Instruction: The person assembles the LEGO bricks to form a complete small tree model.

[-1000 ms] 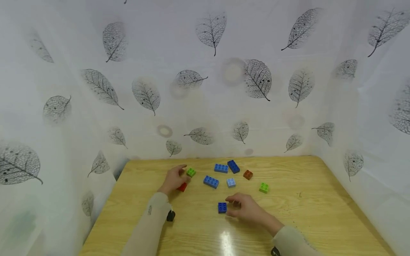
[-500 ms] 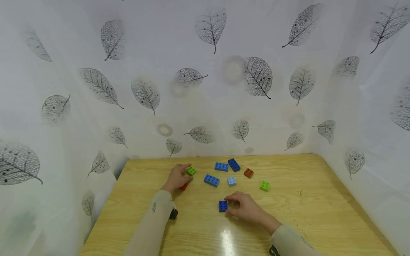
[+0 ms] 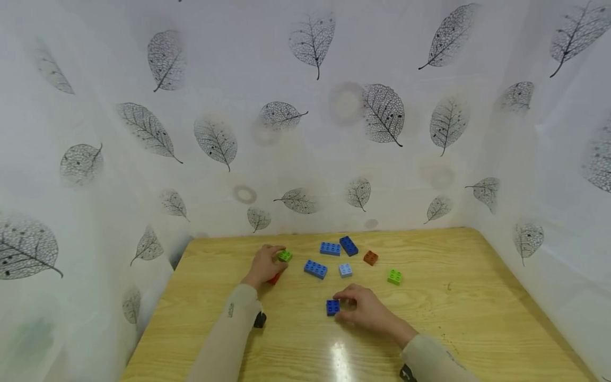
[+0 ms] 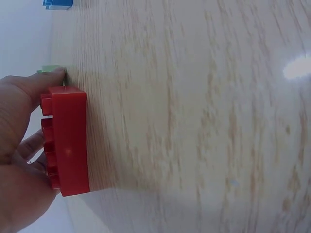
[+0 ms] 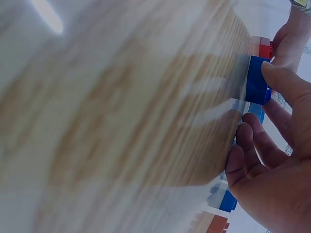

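At the left of the table, my left hand (image 3: 262, 266) pinches a small bright green toy brick (image 3: 286, 255) between thumb and fingers. A longer red brick (image 3: 274, 279) lies under that hand, partly covered in the head view; its side (image 4: 71, 143) fills the front of the left wrist view, with the thumb reaching past it. Nearer the person, my right hand (image 3: 366, 310) holds a small dark blue brick (image 3: 332, 307) by its edges. In the right wrist view the thumb presses one face of this blue brick (image 5: 256, 81), while the other fingers curl loosely near the tabletop.
Beyond the hands lie two medium-blue long bricks (image 3: 315, 269) (image 3: 330, 249), a dark blue long brick (image 3: 349, 246), a light blue brick (image 3: 345, 270), a brown-orange brick (image 3: 370, 258) and another green brick (image 3: 394, 277). Leaf-printed white curtains (image 3: 305, 159) enclose the wooden table (image 3: 477, 297).
My left hand has shifted right, bringing thumb and fingers onto the green brick. My right hand has edged left onto the dark blue brick. Both bricks stay on the table.
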`<control>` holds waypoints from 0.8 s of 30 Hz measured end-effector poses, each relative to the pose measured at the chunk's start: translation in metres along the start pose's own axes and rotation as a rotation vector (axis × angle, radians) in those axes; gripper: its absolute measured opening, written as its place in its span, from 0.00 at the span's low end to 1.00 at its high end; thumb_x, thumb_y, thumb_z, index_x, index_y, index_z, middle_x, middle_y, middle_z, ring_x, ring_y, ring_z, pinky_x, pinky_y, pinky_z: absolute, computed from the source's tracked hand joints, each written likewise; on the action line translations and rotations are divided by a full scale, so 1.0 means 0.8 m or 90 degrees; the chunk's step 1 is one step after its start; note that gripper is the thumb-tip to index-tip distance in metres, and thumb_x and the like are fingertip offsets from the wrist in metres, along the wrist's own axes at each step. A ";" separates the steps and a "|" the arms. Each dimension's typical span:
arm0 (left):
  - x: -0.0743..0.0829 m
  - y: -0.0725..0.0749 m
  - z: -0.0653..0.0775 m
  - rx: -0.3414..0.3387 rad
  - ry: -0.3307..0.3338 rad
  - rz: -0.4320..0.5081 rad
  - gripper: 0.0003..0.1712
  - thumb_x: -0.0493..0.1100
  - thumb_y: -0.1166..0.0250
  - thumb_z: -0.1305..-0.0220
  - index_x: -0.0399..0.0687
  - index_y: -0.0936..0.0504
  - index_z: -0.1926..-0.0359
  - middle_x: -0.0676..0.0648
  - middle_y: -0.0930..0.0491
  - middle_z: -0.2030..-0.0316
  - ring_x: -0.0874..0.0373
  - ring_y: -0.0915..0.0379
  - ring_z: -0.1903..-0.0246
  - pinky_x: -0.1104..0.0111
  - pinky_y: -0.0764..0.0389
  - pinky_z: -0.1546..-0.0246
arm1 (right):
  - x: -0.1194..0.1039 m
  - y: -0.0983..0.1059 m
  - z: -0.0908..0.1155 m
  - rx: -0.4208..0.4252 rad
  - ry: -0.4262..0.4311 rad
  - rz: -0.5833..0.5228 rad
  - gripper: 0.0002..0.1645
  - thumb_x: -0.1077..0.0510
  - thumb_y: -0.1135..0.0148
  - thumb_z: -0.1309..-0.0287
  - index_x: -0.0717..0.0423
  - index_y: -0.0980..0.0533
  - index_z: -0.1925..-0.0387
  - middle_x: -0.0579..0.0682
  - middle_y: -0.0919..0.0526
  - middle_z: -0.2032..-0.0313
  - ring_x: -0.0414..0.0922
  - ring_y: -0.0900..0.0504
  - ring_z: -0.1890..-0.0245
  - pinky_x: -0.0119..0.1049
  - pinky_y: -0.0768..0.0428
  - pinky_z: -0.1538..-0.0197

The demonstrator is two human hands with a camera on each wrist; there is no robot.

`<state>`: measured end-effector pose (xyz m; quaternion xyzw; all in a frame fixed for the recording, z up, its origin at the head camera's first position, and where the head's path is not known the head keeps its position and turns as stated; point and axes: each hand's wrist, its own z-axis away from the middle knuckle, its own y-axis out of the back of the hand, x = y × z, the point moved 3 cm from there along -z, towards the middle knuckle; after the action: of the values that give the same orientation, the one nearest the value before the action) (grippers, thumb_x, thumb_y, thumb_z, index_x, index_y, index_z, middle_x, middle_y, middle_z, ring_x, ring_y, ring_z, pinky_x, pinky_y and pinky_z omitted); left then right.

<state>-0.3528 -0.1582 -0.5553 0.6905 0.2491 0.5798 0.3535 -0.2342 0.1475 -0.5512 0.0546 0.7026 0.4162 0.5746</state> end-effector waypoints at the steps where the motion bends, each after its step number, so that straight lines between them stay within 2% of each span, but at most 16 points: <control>1: 0.000 0.000 0.000 0.000 0.005 0.004 0.30 0.42 0.24 0.36 0.45 0.19 0.34 0.31 0.25 0.37 0.32 0.26 0.38 0.40 0.26 0.35 | 0.000 0.000 0.000 0.001 0.000 0.002 0.28 0.48 0.24 0.39 0.54 0.17 0.41 0.44 0.17 0.52 0.39 0.23 0.57 0.30 0.23 0.55; 7: 0.003 0.002 0.001 0.007 0.006 0.004 0.24 0.42 0.21 0.40 0.45 0.15 0.43 0.32 0.22 0.40 0.34 0.24 0.41 0.41 0.24 0.37 | 0.003 0.000 -0.003 0.004 0.005 0.009 0.26 0.49 0.23 0.39 0.52 0.16 0.42 0.44 0.18 0.53 0.38 0.24 0.58 0.29 0.24 0.56; 10: 0.004 0.002 0.003 0.015 -0.004 0.008 0.22 0.42 0.20 0.41 0.44 0.14 0.48 0.33 0.20 0.45 0.39 0.22 0.47 0.43 0.22 0.41 | 0.003 -0.001 -0.003 0.002 0.005 0.010 0.26 0.49 0.23 0.39 0.52 0.16 0.42 0.44 0.17 0.53 0.39 0.24 0.58 0.30 0.24 0.57; 14: 0.006 0.002 0.005 0.013 -0.004 0.026 0.22 0.43 0.19 0.42 0.44 0.15 0.48 0.36 0.18 0.49 0.44 0.22 0.50 0.46 0.21 0.44 | 0.006 -0.002 -0.003 -0.003 -0.001 0.009 0.25 0.49 0.24 0.38 0.51 0.16 0.42 0.43 0.18 0.52 0.38 0.24 0.58 0.29 0.24 0.57; 20: 0.012 0.008 0.007 0.010 -0.002 0.056 0.22 0.41 0.20 0.42 0.43 0.15 0.47 0.35 0.18 0.43 0.38 0.22 0.41 0.43 0.24 0.36 | 0.006 -0.001 -0.003 -0.004 0.011 0.006 0.25 0.50 0.24 0.38 0.52 0.16 0.42 0.44 0.18 0.53 0.37 0.24 0.59 0.29 0.24 0.58; 24: 0.019 0.014 0.011 0.011 -0.003 0.075 0.21 0.40 0.21 0.41 0.44 0.15 0.48 0.37 0.18 0.42 0.37 0.24 0.38 0.42 0.25 0.34 | 0.005 0.000 -0.003 -0.005 0.013 0.001 0.25 0.50 0.24 0.38 0.53 0.16 0.42 0.44 0.18 0.53 0.38 0.24 0.59 0.29 0.25 0.58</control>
<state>-0.3419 -0.1555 -0.5374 0.7081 0.2122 0.5960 0.3137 -0.2374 0.1485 -0.5546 0.0488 0.7067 0.4203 0.5670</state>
